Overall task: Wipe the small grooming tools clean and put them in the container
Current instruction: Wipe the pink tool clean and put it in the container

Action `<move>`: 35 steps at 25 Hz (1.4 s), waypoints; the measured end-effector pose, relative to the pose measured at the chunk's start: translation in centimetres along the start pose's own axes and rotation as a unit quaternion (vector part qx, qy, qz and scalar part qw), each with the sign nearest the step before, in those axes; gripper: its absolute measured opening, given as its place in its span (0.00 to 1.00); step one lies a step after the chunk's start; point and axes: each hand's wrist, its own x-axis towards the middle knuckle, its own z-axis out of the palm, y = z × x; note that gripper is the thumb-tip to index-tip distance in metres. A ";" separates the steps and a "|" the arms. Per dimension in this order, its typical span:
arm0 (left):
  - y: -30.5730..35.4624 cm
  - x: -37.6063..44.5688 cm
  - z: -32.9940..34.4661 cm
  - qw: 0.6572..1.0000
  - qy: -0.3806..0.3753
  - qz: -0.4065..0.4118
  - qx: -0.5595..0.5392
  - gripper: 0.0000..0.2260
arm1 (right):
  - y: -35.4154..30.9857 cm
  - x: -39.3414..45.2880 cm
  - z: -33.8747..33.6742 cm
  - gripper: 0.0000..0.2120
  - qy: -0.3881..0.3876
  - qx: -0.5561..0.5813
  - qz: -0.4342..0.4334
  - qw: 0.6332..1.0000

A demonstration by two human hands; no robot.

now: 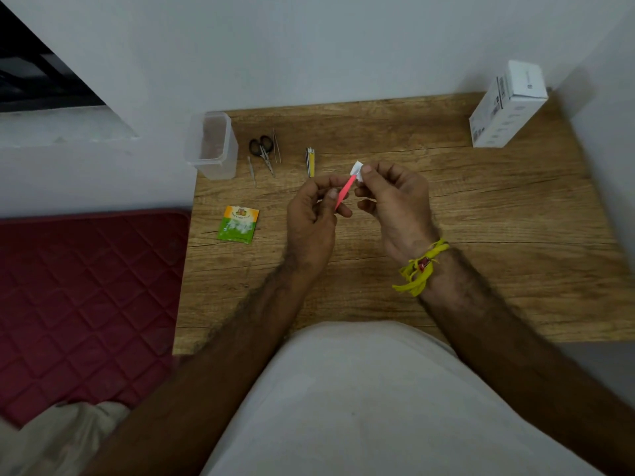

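Above a wooden table (481, 235), 2 bare hands at work on a slim pink tool (344, 193). Left hand (314, 214) curled round the tool's lower end, thumb and fingers pinching it, tool slanting up and to the right. Right hand (391, 201) pinching a small white wipe (357, 170) folded over the tool's upper tip, thumb on top. Both hands held clear of the tabletop, near its middle. On the right wrist, a knotted yellow band (421, 267) with a small red piece.

At the table's far left corner, a clear plastic container (214, 146), upright, open at the top; contents not clear. Just right of it, small scissors (263, 149) with black handles, lying flat, blades pointing toward the person. Beside the scissors on the right, thin metal tweezers (276, 146); on the left and nearer the person, a thin metal pick (252, 170). Further right, well apart from the container, a yellow file (310, 161) lying lengthwise, just beyond the left hand. Near the table's left edge, closer to the person, a green and orange sachet (238, 224), torn at the top.

At the far right corner, a white box (508, 104), standing against a pale wall (326, 46). Left of the table, a red quilted mat (86, 297). In the foreground, a light shirt (360, 407) filling the lower frame between both forearms.
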 end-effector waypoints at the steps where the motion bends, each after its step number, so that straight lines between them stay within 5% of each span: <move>1: -0.1 0.0 0.0 1.000 0.000 0.000 0.003 0.08 | 0.1 -0.1 0.0 0.05 0.003 -0.001 -0.009 1.000; 7: -0.2 0.1 0.2 1.000 0.000 -0.005 0.009 0.08 | 0.4 -0.2 0.0 0.04 0.021 0.016 -0.018 0.999; 14: -0.3 0.2 0.0 0.999 -0.002 -0.032 0.014 0.06 | -0.1 -0.3 -0.3 0.06 -0.048 0.111 0.153 0.981; 19: -0.2 0.6 0.0 0.999 0.003 -0.050 0.014 0.05 | 0.6 -0.1 -0.1 0.07 -0.031 0.011 0.048 0.998; 35: -0.8 0.7 0.1 0.997 0.005 -0.079 0.025 0.08 | 1.0 -0.4 0.0 0.06 -0.038 0.005 0.066 0.997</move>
